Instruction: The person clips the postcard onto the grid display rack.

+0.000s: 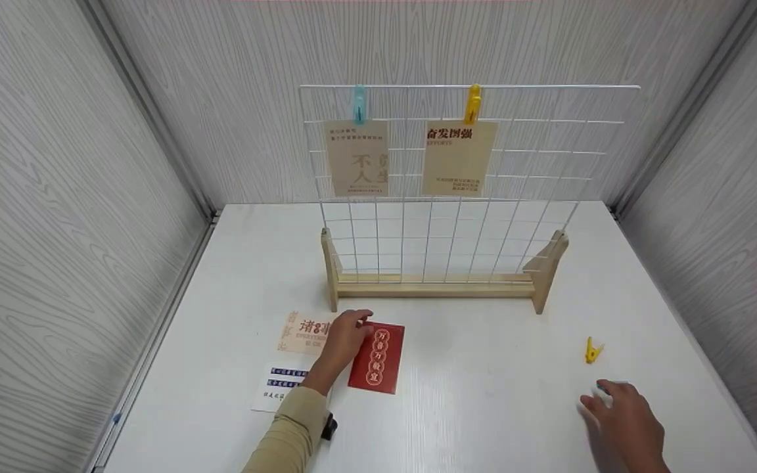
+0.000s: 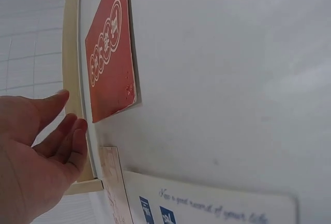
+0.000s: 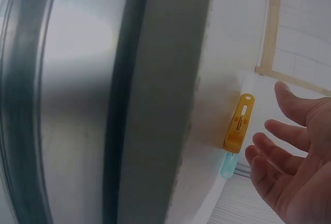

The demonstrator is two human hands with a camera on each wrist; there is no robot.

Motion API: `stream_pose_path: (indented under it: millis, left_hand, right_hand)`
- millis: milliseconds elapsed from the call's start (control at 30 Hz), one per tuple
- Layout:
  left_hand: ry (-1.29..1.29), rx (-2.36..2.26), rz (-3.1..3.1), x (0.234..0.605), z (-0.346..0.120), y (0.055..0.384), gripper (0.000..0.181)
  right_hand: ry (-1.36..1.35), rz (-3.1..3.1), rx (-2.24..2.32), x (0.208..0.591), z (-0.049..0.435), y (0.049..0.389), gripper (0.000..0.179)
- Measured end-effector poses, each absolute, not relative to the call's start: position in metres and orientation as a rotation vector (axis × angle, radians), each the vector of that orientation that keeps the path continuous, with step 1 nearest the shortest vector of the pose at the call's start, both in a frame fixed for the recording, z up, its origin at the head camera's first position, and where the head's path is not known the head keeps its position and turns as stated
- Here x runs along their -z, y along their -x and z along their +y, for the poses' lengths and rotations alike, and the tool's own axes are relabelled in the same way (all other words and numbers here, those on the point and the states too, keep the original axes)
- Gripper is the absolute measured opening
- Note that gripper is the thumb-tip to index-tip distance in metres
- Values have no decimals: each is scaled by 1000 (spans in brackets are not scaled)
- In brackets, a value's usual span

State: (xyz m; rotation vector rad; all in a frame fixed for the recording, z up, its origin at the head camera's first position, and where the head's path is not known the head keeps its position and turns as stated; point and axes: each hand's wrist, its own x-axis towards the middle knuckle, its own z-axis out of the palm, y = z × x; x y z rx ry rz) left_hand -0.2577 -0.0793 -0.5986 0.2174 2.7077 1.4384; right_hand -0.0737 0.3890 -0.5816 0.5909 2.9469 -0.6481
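Note:
My left hand [image 1: 344,340] hovers at the upper left edge of a red card [image 1: 391,361] with pale Chinese characters. Its fingers are loosely bent, and the left wrist view shows nothing between them. A cream card [image 1: 293,332] and a white card with blue lettering [image 1: 276,387] lie partly hidden by this arm. Over the table's right side is my right hand [image 1: 628,420], fingers relaxed and holding nothing. Near its fingertips lies a teal clip [image 3: 228,167], mostly hidden in the head view. Just beyond is a yellow clip [image 1: 592,351].
A white wire grid [image 1: 428,238] stands in a wooden base [image 1: 434,290] at the back. A teal clip [image 1: 359,105] and a yellow clip [image 1: 473,105] hold two beige cards [image 1: 357,148] on it. A small black object [image 1: 329,427] sits beside the left forearm. Panels enclose the table.

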Motion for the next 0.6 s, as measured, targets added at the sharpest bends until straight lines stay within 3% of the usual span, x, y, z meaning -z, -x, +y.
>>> stream_pose_path:
  millis: [600]
  left_hand:
    - [-300, -1160, 2926, 609, -75, 268, 26]
  right_hand:
    - [-601, 2854, 544, 592, 377, 79, 56]
